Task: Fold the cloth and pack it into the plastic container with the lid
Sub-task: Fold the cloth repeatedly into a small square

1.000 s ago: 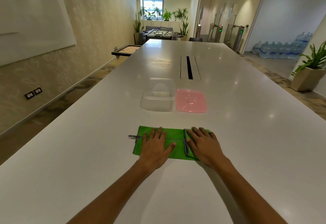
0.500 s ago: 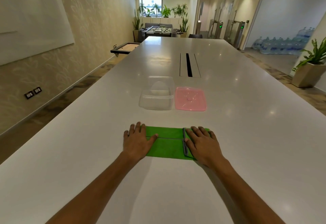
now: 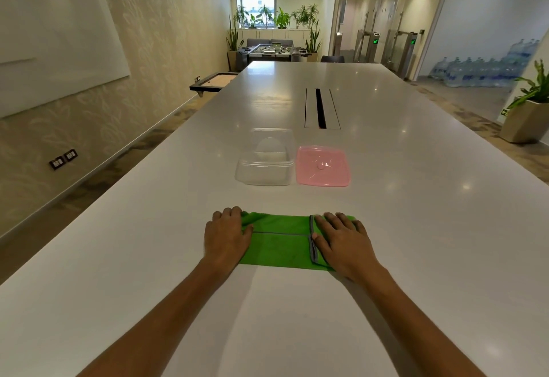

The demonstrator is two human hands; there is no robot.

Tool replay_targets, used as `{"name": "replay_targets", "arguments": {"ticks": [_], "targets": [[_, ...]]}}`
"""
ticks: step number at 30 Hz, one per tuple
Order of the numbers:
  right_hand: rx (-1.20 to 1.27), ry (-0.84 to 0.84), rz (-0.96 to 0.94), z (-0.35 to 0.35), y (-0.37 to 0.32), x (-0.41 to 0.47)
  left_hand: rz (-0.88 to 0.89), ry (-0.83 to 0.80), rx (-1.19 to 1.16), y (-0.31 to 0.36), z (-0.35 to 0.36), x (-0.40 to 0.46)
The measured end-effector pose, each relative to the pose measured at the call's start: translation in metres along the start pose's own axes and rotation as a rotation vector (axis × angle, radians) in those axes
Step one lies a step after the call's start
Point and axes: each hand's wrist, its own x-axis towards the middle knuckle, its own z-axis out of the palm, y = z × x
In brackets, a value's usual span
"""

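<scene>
A green cloth (image 3: 282, 246) with grey trim lies folded into a long strip on the white table (image 3: 416, 228), close in front of me. My left hand (image 3: 227, 235) sits at its left end, fingers curled over the edge and thumb on top. At the right end my right hand (image 3: 341, 240) presses down flat, beside a folded-over grey hem. Beyond the cloth stands the clear plastic container (image 3: 264, 174), uncovered and with nothing inside. Its pink lid (image 3: 323, 165) lies flat on the table right beside it.
A cable slot (image 3: 320, 108) runs along the table's middle behind the container. The table's left edge drops to the floor by a patterned wall. A potted plant (image 3: 525, 118) stands on the floor to the right.
My left hand has slid from the middle of the cloth out to its left end and curled its fingers there. The right hand has stayed on the right end.
</scene>
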Motion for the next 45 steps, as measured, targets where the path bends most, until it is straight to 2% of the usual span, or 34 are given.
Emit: {"name": "replay_targets", "arguments": {"ticks": [7, 11, 18, 26, 33, 39, 42, 45], "targets": [[0.017, 0.009, -0.003, -0.005, 0.001, 0.001, -0.085, -0.023, -0.228, 0.005, -0.013, 0.006], [0.032, 0.006, -0.004, -0.009, 0.001, 0.001, -0.211, -0.103, -0.509, 0.017, -0.032, 0.020], [0.168, 0.030, 0.009, -0.017, 0.004, 0.002, -0.292, -0.204, -0.877, 0.068, -0.054, 0.035], [0.290, 0.101, 0.076, -0.023, 0.013, -0.002, -0.211, -0.300, -0.913, 0.137, -0.044, 0.032], [0.858, 0.156, 0.241, -0.029, 0.017, -0.002, -0.238, -0.398, -0.901, 0.174, -0.026, 0.027], [1.182, 0.149, 0.375, -0.038, 0.023, -0.004, -0.276, -0.434, -0.904, 0.182, -0.014, 0.017], [1.126, 0.158, 0.386, -0.038, 0.024, -0.005, -0.157, -0.365, -0.790, 0.175, -0.010, 0.012], [0.860, 0.188, 0.306, -0.038, 0.020, -0.006, 0.064, -0.197, -0.598, 0.165, -0.010, 0.008]]}}
